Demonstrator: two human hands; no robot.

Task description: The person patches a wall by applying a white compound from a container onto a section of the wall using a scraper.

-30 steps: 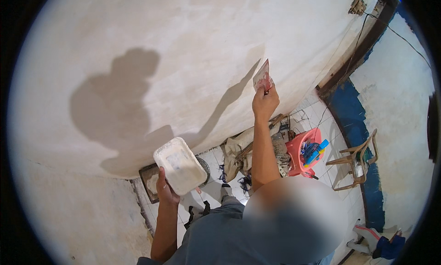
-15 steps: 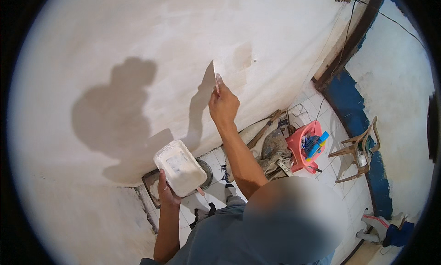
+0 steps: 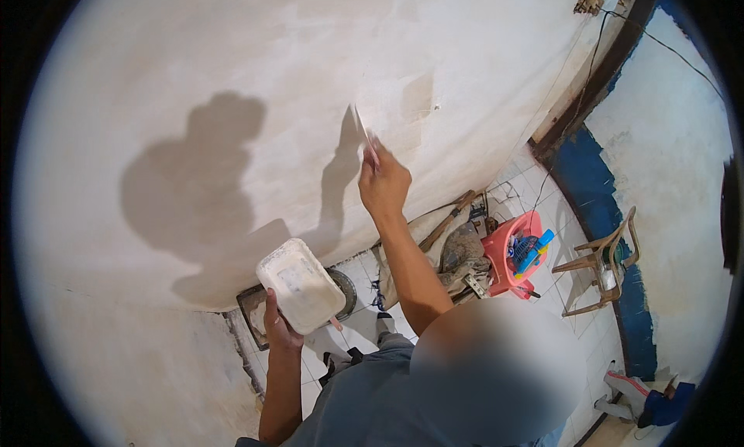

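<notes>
Has shifted the scraper (image 3: 364, 130) leftward along the pale wall (image 3: 325, 44) since a second ago, now edge-on, clenched in right grip (image 3: 385, 185). Still clasps the white-smeared tray (image 3: 314, 296) with left grip (image 3: 280, 323). Has blue and yellow items (image 3: 532, 253) in a pink bucket (image 3: 500, 261), rightward.

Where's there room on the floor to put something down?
The tiled floor is bare between the pink tub and the blue wall strip. A smaller bare patch lies between the round dark container and the heap of sacks. It's crowded around that heap, squeezed between the pale wall and tub.
</notes>
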